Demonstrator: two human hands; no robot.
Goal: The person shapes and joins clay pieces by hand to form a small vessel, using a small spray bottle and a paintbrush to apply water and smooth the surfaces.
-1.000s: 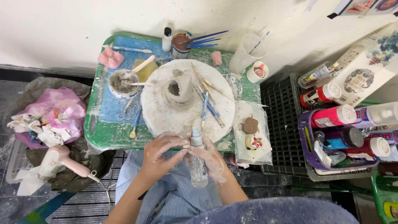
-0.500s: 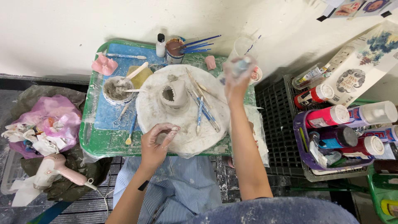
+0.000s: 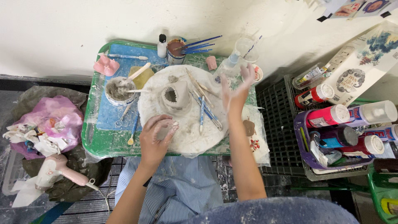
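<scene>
2 clay-dusted hands over a crowded round board.

The left hand (image 3: 155,139) curls shut around a small lump of clay (image 3: 163,132) at the near edge of the round board (image 3: 186,137); the right hand (image 3: 235,89) is spread open, holding nothing, just beside the spray bottle (image 3: 229,64). Risk, as I judge it: the right forearm hangs above the loose brushes (image 3: 205,110) and could sweep them into the toothed clay piece (image 3: 175,97), denting its soft rim, or tip the bottle.
</scene>
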